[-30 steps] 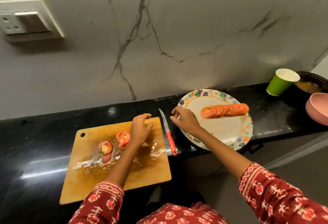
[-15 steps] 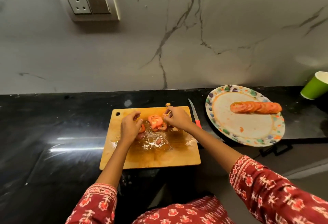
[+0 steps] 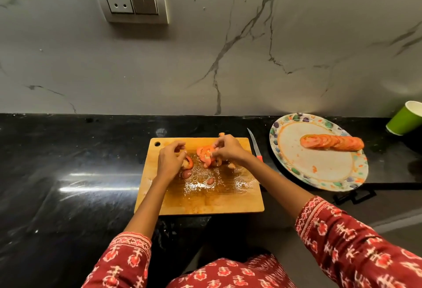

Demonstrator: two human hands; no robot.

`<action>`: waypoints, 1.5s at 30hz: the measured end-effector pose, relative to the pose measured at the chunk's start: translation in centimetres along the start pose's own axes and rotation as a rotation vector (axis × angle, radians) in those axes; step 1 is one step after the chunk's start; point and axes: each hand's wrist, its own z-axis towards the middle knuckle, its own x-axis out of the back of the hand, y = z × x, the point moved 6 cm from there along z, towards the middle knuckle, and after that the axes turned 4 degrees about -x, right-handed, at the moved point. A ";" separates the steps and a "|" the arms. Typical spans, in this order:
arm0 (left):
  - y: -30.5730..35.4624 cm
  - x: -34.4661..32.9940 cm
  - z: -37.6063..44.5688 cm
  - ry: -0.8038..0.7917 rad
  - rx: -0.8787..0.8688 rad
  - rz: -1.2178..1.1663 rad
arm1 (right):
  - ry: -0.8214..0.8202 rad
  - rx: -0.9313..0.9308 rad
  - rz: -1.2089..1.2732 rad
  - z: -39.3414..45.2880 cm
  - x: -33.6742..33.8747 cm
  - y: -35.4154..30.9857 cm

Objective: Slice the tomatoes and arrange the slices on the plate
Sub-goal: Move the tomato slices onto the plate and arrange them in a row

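Note:
A wet wooden cutting board (image 3: pixel 223 201) lies on the black counter. On its far half sit loose tomato slices (image 3: pixel 205 154); my right hand (image 3: pixel 228 149) pinches them with curled fingers. My left hand (image 3: pixel 170 159) curls over another tomato piece (image 3: pixel 189 162) beside them. Small end bits (image 3: pixel 186 174) lie on the wet wood. To the right stands a patterned plate (image 3: pixel 319 173) with a row of overlapping tomato slices (image 3: pixel 332 142). A red-handled knife (image 3: pixel 255 146) lies between board and plate, untouched.
A green paper cup (image 3: pixel 406 117) stands at the far right against the marble wall. A socket and switch panel (image 3: pixel 130 2) is on the wall above. The black counter (image 3: pixel 68 173) stretches left of the board. The counter's front edge runs just below the plate.
My right hand came off the plate's rim and over to the slices on the board. My left hand shifted slightly onto a tomato piece. The view swung left, so the plate sits further right.

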 end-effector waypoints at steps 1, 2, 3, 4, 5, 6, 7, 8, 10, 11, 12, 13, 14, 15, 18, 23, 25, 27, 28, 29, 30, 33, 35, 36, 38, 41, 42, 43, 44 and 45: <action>0.0 0.0 0.0 -0.001 -0.008 -0.007 | -0.018 0.021 -0.001 -0.1 0.3 -0.2; 0.1 0.0 0.0 -0.002 -0.014 -0.018 | -0.043 0.042 -0.012 -0.2 0.6 -0.4; 0.2 -0.1 0.0 -0.005 -0.022 -0.032 | -0.067 0.058 -0.029 -0.3 0.8 -0.6; 0.4 -0.3 0.0 -0.010 -0.033 -0.048 | -0.086 0.078 -0.054 -0.4 1.1 -0.8; 0.6 -0.4 0.0 -0.017 -0.047 -0.062 | -0.094 0.100 -0.087 -0.5 1.2 -1.1; 1.0 -0.6 0.0 -0.026 -0.064 -0.073 | -0.096 0.122 -0.124 -0.5 1.2 -1.4; 1.5 -0.8 0.0 -0.036 -0.082 -0.082 | -0.101 0.144 -0.159 -0.6 1.2 -1.7; 2.0 -1.1 -0.1 -0.050 -0.101 -0.090 | -0.112 0.162 -0.187 -0.7 1.0 -1.9; 3.0 -1.6 -0.1 -0.088 -0.136 -0.108 | -0.146 0.199 -0.226 -0.9 0.7 -2.5; 3.3 -1.8 -0.2 -0.106 -0.147 -0.118 | -0.155 0.216 -0.237 -1.0 0.6 -2.7; 3.5 -1.9 -0.2 -0.115 -0.155 -0.126 | -0.147 0.231 -0.238 -1.1 0.6 -3.1; 3.6 -2.0 -0.2 -0.116 -0.160 -0.129 | -0.128 0.240 -0.225 -1.1 0.8 -3.3; 3.5 -2.0 -0.2 -0.111 -0.162 -0.127 | -0.107 0.247 -0.209 -1.1 1.1 -3.6; 3.5 -1.8 -0.1 -0.102 -0.162 -0.119 | -0.093 0.260 -0.202 -1.1 1.4 -3.9; 3.9 -1.4 0.1 -0.089 -0.185 -0.109 | -0.127 0.321 -0.273 -1.3 1.8 -5.0; 5.0 -1.1 0.5 -0.111 -0.224 -0.094 | -0.154 0.396 -0.341 -1.6 1.7 -7.1; 4.9 -0.7 0.7 -0.087 -0.213 -0.078 | -0.133 0.402 -0.322 -1.5 1.7 -7.5; 4.6 -0.3 0.8 -0.070 -0.196 -0.069 | -0.074 0.412 -0.307 -1.4 1.7 -7.3; 4.4 -0.2 0.8 -0.059 -0.185 -0.075 | -0.025 0.418 -0.310 -1.4 1.7 -7.2; 4.2 0.0 0.8 -0.040 -0.168 -0.090 | 0.021 0.410 -0.310 -1.2 1.7 -6.8; 3.9 0.2 0.7 -0.017 -0.147 -0.115 | 0.050 0.386 -0.298 -1.1 1.7 -6.4; 3.1 0.6 0.1 0.026 -0.103 -0.164 | 0.061 0.303 -0.258 -0.4 1.1 -4.8; 2.5 0.6 -0.2 0.031 -0.073 -0.165 | 0.059 0.278 -0.302 0.0 0.6 -4.0; 2.1 0.6 -0.3 0.036 -0.052 -0.163 | 0.059 0.271 -0.325 0.1 0.4 -3.7; 1.6 0.7 -0.5 0.055 -0.022 -0.150 | 0.042 0.255 -0.370 0.1 -0.2 -3.4; 1.5 0.9 -0.7 0.087 -0.015 -0.103 | -0.015 0.238 -0.506 -0.1 -1.6 -3.1; 1.5 1.1 -0.7 0.104 -0.016 -0.083 | -0.011 0.240 -0.551 -0.3 -2.1 -3.0; 1.5 1.3 -0.7 0.123 -0.019 -0.069 | 0.003 0.245 -0.577 -0.5 -2.3 -2.8; 1.4 1.4 -0.7 0.139 -0.021 -0.064 | 0.021 0.253 -0.586 -0.7 -2.5 -2.6; 1.4 1.6 -0.7 0.152 -0.026 -0.070 | 0.031 0.259 -0.582 -0.7 -2.6 -2.4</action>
